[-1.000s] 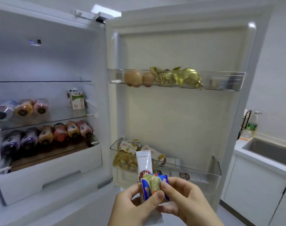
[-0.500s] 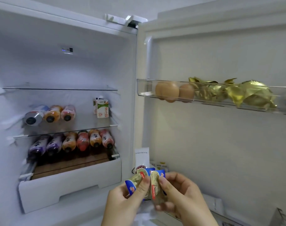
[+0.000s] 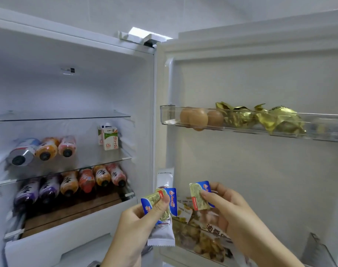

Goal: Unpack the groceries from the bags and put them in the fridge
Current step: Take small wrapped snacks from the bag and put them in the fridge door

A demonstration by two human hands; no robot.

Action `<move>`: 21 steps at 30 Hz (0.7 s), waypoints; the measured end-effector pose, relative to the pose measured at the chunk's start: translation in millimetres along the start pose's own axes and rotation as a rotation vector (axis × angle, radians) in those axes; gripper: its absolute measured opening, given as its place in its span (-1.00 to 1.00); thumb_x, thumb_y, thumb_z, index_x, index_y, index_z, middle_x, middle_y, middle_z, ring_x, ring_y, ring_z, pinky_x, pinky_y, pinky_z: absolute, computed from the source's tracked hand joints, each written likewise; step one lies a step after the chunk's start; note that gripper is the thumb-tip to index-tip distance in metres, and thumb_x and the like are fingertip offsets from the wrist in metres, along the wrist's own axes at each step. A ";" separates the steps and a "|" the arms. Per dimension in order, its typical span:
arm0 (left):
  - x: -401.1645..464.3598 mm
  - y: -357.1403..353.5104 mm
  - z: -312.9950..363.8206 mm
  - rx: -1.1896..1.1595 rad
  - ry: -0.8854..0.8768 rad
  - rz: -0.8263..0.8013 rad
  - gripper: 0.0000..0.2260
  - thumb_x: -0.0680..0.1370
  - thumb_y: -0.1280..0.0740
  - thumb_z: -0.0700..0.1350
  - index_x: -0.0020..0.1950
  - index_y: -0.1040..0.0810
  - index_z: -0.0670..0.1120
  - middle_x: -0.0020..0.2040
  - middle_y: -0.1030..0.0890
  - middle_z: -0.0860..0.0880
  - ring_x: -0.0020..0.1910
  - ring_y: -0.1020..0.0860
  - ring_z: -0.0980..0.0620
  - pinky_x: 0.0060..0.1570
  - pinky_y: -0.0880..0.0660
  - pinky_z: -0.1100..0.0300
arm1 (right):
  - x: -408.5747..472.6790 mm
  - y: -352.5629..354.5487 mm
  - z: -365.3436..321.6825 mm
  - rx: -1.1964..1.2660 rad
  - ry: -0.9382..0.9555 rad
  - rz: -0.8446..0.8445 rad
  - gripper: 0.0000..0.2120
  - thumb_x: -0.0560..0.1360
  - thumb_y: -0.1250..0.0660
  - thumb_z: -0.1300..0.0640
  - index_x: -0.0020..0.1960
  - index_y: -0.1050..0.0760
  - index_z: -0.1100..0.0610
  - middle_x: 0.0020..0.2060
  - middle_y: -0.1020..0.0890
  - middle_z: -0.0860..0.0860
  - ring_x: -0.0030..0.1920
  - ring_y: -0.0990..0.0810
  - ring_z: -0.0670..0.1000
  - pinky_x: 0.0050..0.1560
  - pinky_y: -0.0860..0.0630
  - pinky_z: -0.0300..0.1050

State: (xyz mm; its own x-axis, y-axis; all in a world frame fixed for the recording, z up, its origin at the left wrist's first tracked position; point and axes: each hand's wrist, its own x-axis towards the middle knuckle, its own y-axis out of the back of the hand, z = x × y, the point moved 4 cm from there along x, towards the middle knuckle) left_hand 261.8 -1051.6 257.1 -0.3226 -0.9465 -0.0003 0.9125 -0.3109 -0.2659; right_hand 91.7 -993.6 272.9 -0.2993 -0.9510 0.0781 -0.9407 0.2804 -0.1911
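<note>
The fridge stands open before me. My left hand [image 3: 143, 218] holds small blue butter packets [image 3: 157, 201] together with a white sachet [image 3: 163, 233] that sticks out above and below my fingers. My right hand [image 3: 231, 212] pinches a single blue butter packet [image 3: 199, 195], held apart from the left bundle, in front of the lower door bin. The upper door shelf [image 3: 169, 117] carries brown eggs [image 3: 196, 118] and gold foil-wrapped items [image 3: 279, 120].
Inside, bottles [image 3: 47, 149] lie on the middle glass shelf beside a milk carton [image 3: 110, 138]; more bottles [image 3: 87, 180] lie on the shelf below, above a white drawer [image 3: 68, 237]. The lower door bin [image 3: 202, 239] holds snack bags.
The hands have parted: the right hand has drawn one butter packet away to the right from the bundle in the left. The view has tilted up and closer to the fridge.
</note>
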 end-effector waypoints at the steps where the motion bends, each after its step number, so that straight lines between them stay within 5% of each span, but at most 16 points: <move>1: 0.1 -2.3 -0.3 -0.003 0.008 -0.014 -0.74 0.22 -0.45 0.03 -0.34 -0.69 -0.17 -0.28 -0.70 -0.18 -0.41 -0.65 0.05 -0.49 -0.51 0.32 | -3.3 3.9 -3.2 -0.021 0.017 0.002 -0.83 0.50 -0.34 0.25 0.07 -0.55 0.25 -0.23 -0.67 0.13 -0.36 -0.59 0.06 -0.39 -0.57 -0.18; 5: -0.3 -9.0 -11.9 0.054 0.034 -0.048 -0.65 0.18 -0.44 0.09 -0.27 -0.68 -0.18 -0.35 -0.69 -0.12 -0.46 -0.62 0.10 -0.48 -0.47 0.33 | -15.5 27.2 -6.1 -0.210 0.026 0.056 -0.81 0.49 -0.38 0.21 0.09 -0.57 0.20 -0.13 -0.70 0.10 -0.25 -0.61 0.06 -0.29 -0.60 -0.12; 9: -0.7 -12.9 -31.5 0.029 0.110 -0.105 -0.74 0.27 -0.48 0.00 -0.36 -0.68 -0.21 -0.32 -0.69 -0.19 -0.44 -0.63 0.02 -0.33 -0.49 0.17 | -12.0 85.5 -0.6 -0.627 -0.014 0.229 -0.88 0.52 -0.37 0.19 0.06 -0.55 0.08 -0.05 -0.68 0.07 -0.16 -0.67 0.03 -0.13 -0.62 -0.06; 12: 0.1 -20.3 -42.9 -0.026 0.148 -0.166 -0.67 0.20 -0.47 0.00 -0.23 -0.66 -0.24 -0.28 -0.69 -0.21 -0.37 -0.64 -0.04 -0.27 -0.51 0.12 | -8.8 132.0 4.5 -0.920 -0.099 0.305 -0.88 0.49 -0.40 0.19 0.01 -0.54 0.05 -0.05 -0.67 0.03 -0.09 -0.66 0.04 -0.12 -0.60 -0.11; 16: 0.3 -33.2 -51.6 -0.051 0.198 -0.225 -0.58 0.18 -0.46 0.01 -0.12 -0.63 -0.27 -0.28 -0.69 -0.18 -0.37 -0.64 -0.02 -0.36 -0.53 0.17 | 0.0 162.4 5.7 -1.379 -0.287 0.261 -0.80 0.46 -0.43 0.15 0.09 -0.58 0.11 0.03 -0.64 -0.01 -0.08 -0.58 -0.03 -0.15 -0.50 -0.32; 21: 1.5 -48.6 -59.0 -0.085 0.221 -0.288 -0.59 0.19 -0.46 0.01 -0.10 -0.65 -0.24 -0.24 -0.70 -0.18 -0.33 -0.66 -0.02 -0.35 -0.53 0.19 | 16.6 178.6 20.8 -1.713 -0.486 0.146 -0.72 0.47 -0.44 0.13 0.17 -0.60 0.12 0.13 -0.64 0.01 -0.04 -0.56 -0.02 -0.06 -0.44 -0.29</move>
State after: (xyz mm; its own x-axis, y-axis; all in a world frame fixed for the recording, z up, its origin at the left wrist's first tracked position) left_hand 202.1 -1032.8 213.2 -0.6182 -0.7768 -0.1199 0.7551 -0.5447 -0.3648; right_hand -77.9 -962.1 219.7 -0.6159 -0.7688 -0.1721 -0.1078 -0.1341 0.9851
